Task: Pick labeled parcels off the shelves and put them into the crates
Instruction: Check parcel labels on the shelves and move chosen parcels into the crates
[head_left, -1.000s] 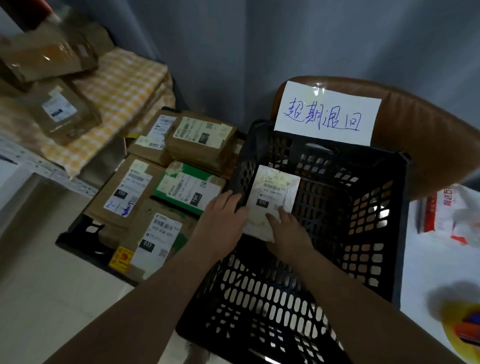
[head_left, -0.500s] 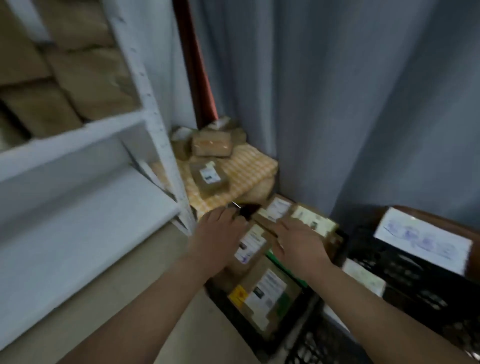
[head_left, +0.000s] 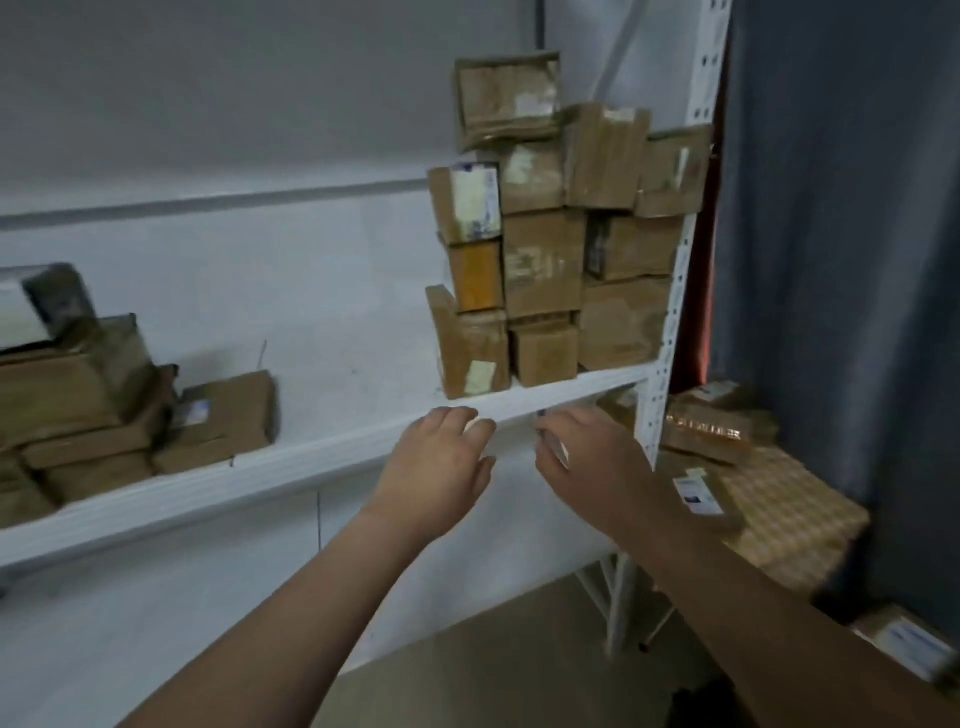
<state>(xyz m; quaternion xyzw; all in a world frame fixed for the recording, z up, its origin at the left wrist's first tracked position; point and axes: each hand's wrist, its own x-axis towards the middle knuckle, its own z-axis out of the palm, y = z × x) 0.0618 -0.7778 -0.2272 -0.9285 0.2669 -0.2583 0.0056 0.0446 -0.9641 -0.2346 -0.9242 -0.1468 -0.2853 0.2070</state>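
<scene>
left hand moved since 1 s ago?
Yes. The left hand rose to the front edge of the white shelf, below the parcel stack; earlier it sat lower.

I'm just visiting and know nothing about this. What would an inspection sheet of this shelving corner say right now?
Surface: white metal shelf board, parcels at both ends.
Job's things: tall stack of brown cardboard parcels at the right end; lower pile of brown parcels at the left; crates not in view.
Clutter: taped parcels on a yellow checked cloth, right of the shelf.
Hands: left hand and right hand open, near the shelf's front edge, touching no parcel.
Cables: nothing seen.
Surroundings: white wall, dark blue-grey curtain on the right.
</scene>
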